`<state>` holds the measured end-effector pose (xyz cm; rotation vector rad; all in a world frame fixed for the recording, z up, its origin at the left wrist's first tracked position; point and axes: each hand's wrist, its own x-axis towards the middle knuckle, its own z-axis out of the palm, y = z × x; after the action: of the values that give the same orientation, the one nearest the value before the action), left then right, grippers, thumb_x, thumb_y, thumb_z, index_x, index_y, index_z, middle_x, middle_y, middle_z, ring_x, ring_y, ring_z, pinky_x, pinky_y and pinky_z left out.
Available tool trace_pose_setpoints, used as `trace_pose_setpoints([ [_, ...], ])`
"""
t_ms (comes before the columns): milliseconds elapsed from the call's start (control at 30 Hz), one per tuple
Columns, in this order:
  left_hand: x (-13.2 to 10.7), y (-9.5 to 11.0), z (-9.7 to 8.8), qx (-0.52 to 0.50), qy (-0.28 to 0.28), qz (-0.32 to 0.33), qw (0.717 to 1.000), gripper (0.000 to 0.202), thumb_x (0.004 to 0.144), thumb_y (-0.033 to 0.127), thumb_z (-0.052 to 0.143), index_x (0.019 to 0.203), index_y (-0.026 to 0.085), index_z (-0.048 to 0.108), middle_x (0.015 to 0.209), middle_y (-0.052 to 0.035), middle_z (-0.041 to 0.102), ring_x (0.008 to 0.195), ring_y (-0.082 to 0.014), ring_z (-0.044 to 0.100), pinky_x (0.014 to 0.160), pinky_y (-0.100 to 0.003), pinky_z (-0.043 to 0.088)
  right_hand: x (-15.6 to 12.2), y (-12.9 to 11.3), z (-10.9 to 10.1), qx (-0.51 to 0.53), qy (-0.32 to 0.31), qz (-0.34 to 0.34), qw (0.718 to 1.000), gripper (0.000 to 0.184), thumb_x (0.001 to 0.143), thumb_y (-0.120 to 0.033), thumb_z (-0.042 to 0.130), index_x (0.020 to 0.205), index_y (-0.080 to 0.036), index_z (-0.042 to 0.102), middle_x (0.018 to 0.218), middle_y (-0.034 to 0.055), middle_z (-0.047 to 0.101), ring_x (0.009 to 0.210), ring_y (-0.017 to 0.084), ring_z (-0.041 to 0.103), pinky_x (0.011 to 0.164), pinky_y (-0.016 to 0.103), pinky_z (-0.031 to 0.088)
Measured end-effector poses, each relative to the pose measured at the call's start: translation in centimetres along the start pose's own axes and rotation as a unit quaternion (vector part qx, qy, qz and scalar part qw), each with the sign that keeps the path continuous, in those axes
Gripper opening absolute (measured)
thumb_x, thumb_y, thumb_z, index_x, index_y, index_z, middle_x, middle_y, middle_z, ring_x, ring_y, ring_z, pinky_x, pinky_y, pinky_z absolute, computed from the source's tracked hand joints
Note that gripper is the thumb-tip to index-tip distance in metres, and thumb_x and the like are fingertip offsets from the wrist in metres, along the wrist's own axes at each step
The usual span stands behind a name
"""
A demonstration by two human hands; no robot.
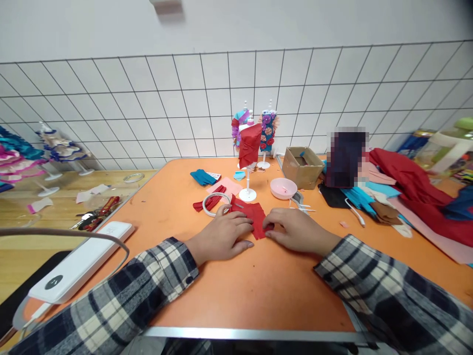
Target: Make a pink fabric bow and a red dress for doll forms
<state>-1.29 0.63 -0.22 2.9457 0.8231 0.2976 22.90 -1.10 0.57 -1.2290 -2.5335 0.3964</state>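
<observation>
A piece of red cloth [257, 215] lies on the orange table between my hands. My left hand [225, 234] rests flat with its fingers stretched over the cloth's left side. At the right edge, my right hand [291, 229] has its fingers curled and pinched on the cloth. A roll of white tape [204, 207] lies just beyond my left fingers, over pleated red fabric [199, 204]. Behind the cloth stands a small white dress form [248, 194] draped in red fabric [250, 145].
A pink bowl [283, 189], scissors [301, 203] and a cardboard box [303, 172] stand right of centre. Blue folded fabric [202, 177] lies at the back left. Piled fabrics [417, 192] cover the right side. A white power bank [81, 261] with a cable lies left.
</observation>
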Motion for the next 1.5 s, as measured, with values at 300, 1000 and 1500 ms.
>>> trace_pose_setpoints([
  [300, 0.7, 0.7, -0.1, -0.04, 0.052, 0.006, 0.998, 0.028, 0.091, 0.041, 0.053, 0.105, 0.019, 0.065, 0.109, -0.0085, 0.067, 0.103, -0.0248, 0.058, 0.094, -0.042, 0.036, 0.6, 0.2, 0.7, -0.067, -0.04, 0.002, 0.997, 0.017, 0.089, -0.027, 0.056, 0.094, -0.024, 0.072, 0.092, 0.0019, 0.07, 0.084, 0.017, 0.062, 0.067, 0.026, 0.037],
  [1000, 2.5, 1.1, 1.4, -0.029, 0.036, -0.062, 0.997, 0.021, 0.092, 0.027, 0.054, 0.09, 0.021, 0.074, 0.08, -0.005, 0.068, 0.077, -0.0195, 0.061, 0.067, -0.031, 0.045, 0.9, -0.3, 0.9, -0.08, -0.047, 0.058, 0.994, 0.017, 0.088, -0.024, 0.055, 0.093, -0.024, 0.071, 0.091, 0.0029, 0.071, 0.084, 0.019, 0.062, 0.065, 0.026, 0.035],
  [1500, 2.2, 1.8, 1.1, 0.04, 0.043, -0.059, 0.997, 0.026, 0.093, 0.035, 0.054, 0.089, 0.019, 0.074, 0.08, -0.0058, 0.069, 0.08, -0.0222, 0.057, 0.071, -0.036, 0.041, 1.1, -0.6, 0.6, -0.104, -0.066, 0.051, 0.991, 0.016, 0.091, -0.022, 0.052, 0.092, -0.021, 0.068, 0.091, 0.005, 0.069, 0.081, 0.018, 0.062, 0.062, 0.026, 0.032],
])
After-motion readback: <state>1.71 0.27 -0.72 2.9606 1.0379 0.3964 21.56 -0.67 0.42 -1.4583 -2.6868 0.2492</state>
